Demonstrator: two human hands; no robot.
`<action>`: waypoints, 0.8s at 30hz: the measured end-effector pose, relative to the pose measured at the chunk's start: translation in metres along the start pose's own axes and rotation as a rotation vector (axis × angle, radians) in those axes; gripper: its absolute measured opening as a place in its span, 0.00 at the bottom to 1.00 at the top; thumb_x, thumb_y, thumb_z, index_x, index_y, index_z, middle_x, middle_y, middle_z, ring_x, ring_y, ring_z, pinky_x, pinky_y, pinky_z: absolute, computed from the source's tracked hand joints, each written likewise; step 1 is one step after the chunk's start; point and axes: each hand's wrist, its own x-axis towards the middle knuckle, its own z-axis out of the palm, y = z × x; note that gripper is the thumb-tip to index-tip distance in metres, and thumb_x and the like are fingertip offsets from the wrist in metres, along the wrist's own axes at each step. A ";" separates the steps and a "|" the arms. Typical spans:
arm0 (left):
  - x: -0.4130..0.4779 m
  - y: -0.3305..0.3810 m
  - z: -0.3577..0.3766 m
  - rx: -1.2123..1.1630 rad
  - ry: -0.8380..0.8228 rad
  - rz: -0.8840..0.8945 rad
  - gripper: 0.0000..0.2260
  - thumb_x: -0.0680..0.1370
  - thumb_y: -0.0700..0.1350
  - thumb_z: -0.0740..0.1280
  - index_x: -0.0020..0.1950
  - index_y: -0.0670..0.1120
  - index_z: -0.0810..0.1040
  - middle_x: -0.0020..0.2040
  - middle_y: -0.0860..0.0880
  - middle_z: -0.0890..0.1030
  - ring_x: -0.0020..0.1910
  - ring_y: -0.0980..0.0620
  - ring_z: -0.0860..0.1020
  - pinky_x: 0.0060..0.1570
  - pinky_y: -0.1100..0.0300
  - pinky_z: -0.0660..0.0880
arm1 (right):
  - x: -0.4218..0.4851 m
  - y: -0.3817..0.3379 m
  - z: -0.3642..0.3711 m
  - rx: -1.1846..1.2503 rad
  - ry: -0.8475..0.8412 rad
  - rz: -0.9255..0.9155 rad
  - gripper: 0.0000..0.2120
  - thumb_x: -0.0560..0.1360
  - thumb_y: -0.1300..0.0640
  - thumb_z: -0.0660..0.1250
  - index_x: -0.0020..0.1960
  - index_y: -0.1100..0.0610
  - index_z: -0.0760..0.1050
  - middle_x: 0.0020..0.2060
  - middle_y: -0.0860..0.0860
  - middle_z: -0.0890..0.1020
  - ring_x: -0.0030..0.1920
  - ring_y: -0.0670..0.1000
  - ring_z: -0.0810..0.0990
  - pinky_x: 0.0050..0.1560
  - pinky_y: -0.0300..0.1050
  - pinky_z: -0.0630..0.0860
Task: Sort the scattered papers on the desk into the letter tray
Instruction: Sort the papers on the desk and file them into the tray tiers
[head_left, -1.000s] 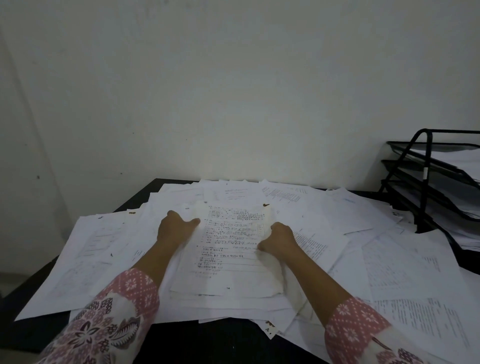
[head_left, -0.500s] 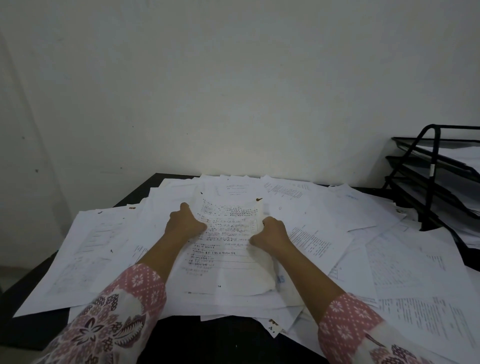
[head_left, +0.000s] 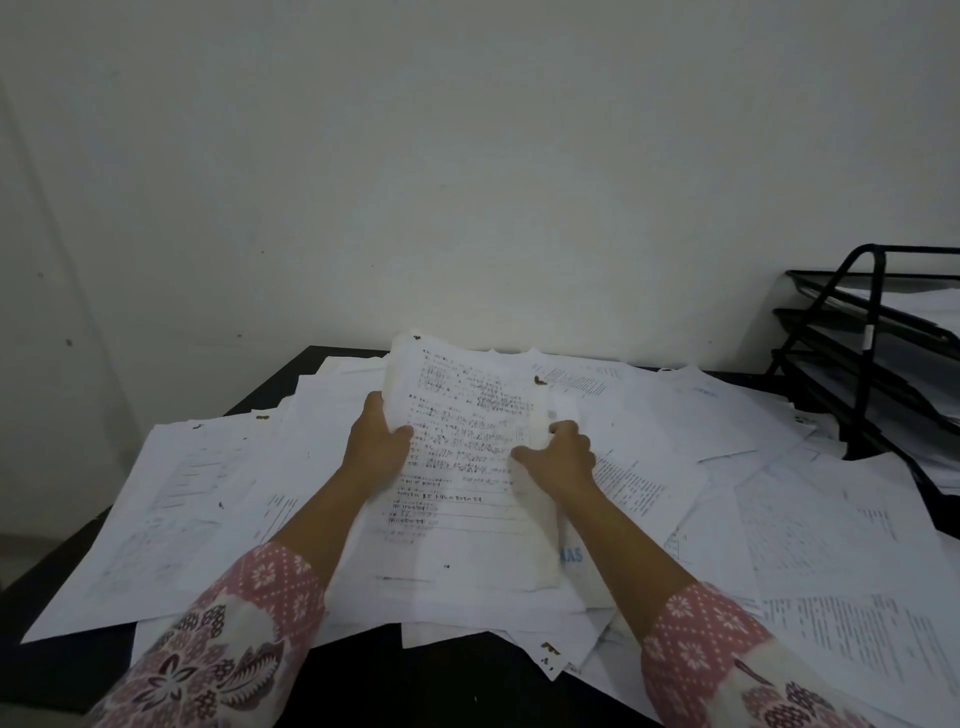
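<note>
two grips hold one sheaf of papers (head_left: 467, 467): our left grip (head_left: 376, 441) pinches its left edge, our right grip (head_left: 561, 452) its right edge, the far end tilted up off the bench (head_left: 441, 686). its long axis runs away from us. the letter tray (head_left: 872, 364) stands well off to our right, so we judge the right grip nearer.

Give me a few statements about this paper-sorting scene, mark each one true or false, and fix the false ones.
1. The left hand and the right hand both grip one stack of papers. True.
2. The letter tray stands at the left end of the desk. False: it stands at the right.
3. The tiers of the letter tray hold nothing. False: papers lie in them.
4. Much of the dark desk is covered by scattered papers. True.
</note>
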 end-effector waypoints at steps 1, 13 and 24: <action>0.000 0.002 0.000 -0.054 -0.010 0.003 0.16 0.79 0.40 0.62 0.66 0.43 0.63 0.57 0.47 0.72 0.52 0.49 0.72 0.50 0.54 0.73 | 0.003 0.002 -0.004 0.080 0.012 0.019 0.36 0.70 0.49 0.73 0.70 0.61 0.60 0.64 0.58 0.69 0.65 0.60 0.69 0.63 0.50 0.68; 0.005 0.034 0.009 -0.389 0.001 0.040 0.11 0.78 0.40 0.65 0.58 0.46 0.67 0.55 0.48 0.76 0.53 0.47 0.77 0.51 0.51 0.76 | 0.021 0.014 -0.061 0.498 0.011 0.072 0.43 0.63 0.40 0.75 0.70 0.59 0.64 0.65 0.55 0.74 0.62 0.56 0.74 0.63 0.56 0.72; 0.008 0.080 0.012 -0.565 0.009 0.092 0.09 0.78 0.38 0.65 0.55 0.43 0.68 0.48 0.51 0.77 0.45 0.53 0.79 0.35 0.63 0.75 | 0.023 -0.008 -0.105 0.613 0.057 -0.171 0.07 0.76 0.63 0.64 0.53 0.56 0.75 0.51 0.55 0.80 0.52 0.55 0.79 0.56 0.49 0.77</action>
